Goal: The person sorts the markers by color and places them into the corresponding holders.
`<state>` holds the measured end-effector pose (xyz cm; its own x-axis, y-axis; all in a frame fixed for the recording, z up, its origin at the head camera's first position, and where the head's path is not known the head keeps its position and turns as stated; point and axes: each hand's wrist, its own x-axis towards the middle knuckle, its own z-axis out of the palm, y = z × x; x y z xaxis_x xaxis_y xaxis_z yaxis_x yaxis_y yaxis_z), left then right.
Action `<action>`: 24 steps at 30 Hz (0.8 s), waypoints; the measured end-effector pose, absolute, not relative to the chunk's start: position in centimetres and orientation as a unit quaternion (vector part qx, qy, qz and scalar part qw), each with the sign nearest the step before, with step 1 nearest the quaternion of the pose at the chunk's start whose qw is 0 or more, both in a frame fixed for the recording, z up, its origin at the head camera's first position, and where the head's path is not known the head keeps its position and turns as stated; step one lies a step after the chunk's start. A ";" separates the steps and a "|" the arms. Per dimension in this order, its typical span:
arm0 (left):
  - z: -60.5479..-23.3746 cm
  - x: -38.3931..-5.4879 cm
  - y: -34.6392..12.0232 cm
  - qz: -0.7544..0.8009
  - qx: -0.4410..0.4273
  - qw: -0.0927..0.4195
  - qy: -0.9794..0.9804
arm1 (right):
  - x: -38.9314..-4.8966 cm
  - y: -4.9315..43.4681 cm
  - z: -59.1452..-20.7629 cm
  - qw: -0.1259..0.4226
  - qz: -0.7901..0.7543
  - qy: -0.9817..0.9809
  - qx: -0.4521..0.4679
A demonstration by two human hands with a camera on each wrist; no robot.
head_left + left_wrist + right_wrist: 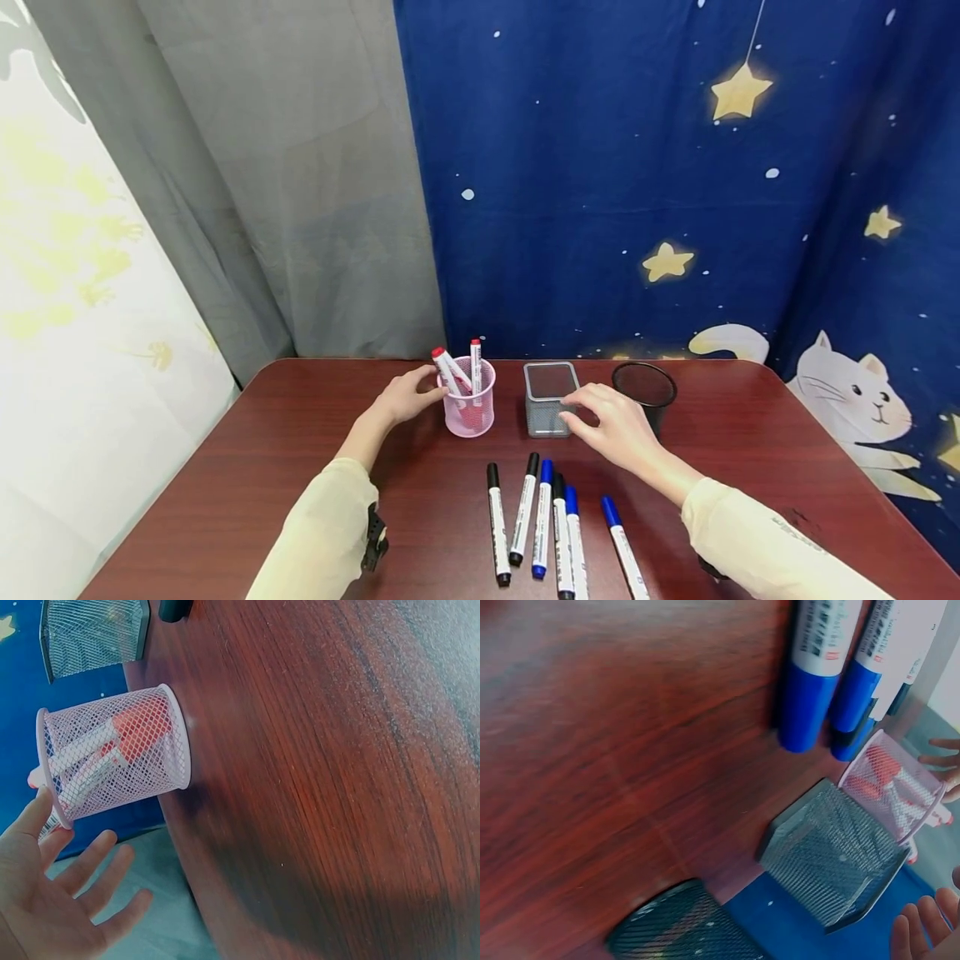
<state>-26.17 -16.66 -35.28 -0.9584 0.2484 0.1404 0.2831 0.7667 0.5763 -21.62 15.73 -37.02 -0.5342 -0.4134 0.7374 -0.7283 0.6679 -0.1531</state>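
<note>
My left hand point(405, 398) is at the left side of the pink mesh pen cup point(470, 419), thumb and forefinger apart at its rim and the other fingers loosely spread. Several white markers with red caps point(476, 367) stand in this cup, some leaning left beside that hand. My right hand point(611, 423) hovers at the right front of the grey square mesh pen holder point(547, 417), thumb and forefinger apart with nothing between them. Behind this hand stands a round black mesh pen cup point(651, 408), partly hidden. In the right wrist view, fingers point(930, 919) show at the lower right.
Several black-capped markers point(498, 525) and blue-capped markers point(624, 550) lie on the brown table point(420, 517) in front of the holders. A grey curtain point(322, 208) and a blue starry curtain point(570, 183) hang behind the table's back edge.
</note>
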 end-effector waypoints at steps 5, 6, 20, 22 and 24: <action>-35.3 -26.1 -16.5 -0.313 -0.138 0.023 -0.940 | -21.6 17.0 -37.1 0.350 0.218 -0.854 0.318; -35.3 -26.1 -16.5 -0.309 -0.137 0.023 -0.941 | -21.6 17.2 -37.1 0.348 0.219 -0.856 0.314; -35.8 -25.6 -16.7 -0.263 -0.105 0.023 -0.959 | -23.5 17.5 -37.1 0.332 0.166 -0.882 0.290; -35.8 -25.4 -16.7 -0.252 -0.101 0.024 -0.962 | -23.7 17.4 -37.2 0.334 0.163 -0.882 0.290; -35.9 -25.2 -16.6 -0.235 -0.091 0.039 -0.967 | -23.9 17.3 -37.2 0.335 0.160 -0.883 0.289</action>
